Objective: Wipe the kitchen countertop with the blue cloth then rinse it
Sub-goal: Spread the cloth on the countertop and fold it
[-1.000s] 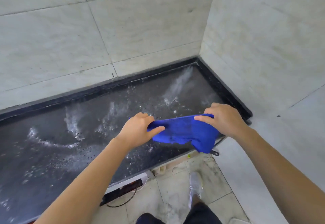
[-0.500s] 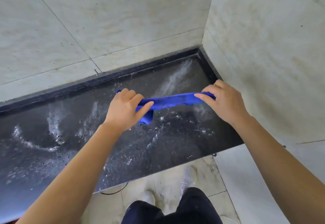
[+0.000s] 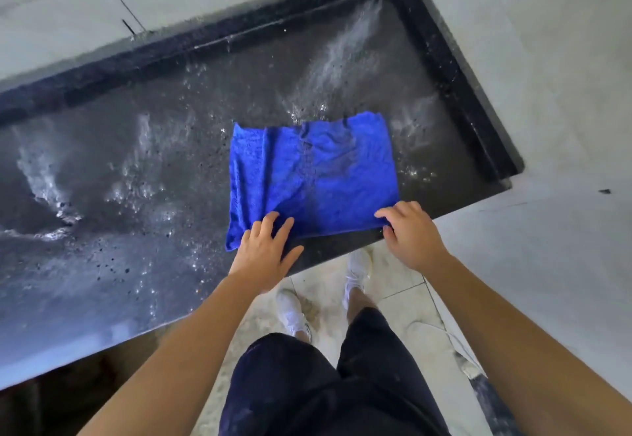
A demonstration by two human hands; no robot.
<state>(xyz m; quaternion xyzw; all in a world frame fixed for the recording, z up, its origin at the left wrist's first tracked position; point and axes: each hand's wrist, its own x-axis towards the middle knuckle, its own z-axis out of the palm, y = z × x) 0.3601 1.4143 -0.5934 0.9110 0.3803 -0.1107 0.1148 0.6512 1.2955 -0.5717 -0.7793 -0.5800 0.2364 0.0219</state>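
The blue cloth (image 3: pixel 313 170) lies spread flat on the dark, wet kitchen countertop (image 3: pixel 136 179), near its right end. My left hand (image 3: pixel 265 251) rests on the cloth's near left corner, fingers spread over the fabric. My right hand (image 3: pixel 408 234) pinches the near right corner at the counter's front edge. White streaks of water and suds cover the counter around the cloth.
Pale tiled walls (image 3: pixel 513 42) close the counter at the back and right, with a raised black rim (image 3: pixel 458 87) along them. Below the front edge I see a tiled floor (image 3: pixel 393 292), my white shoes and dark shorts.
The cloth was held stretched in the air between both hands; now it is laid out flat on the counter, with both hands at its near corners. The view has tilted downward.
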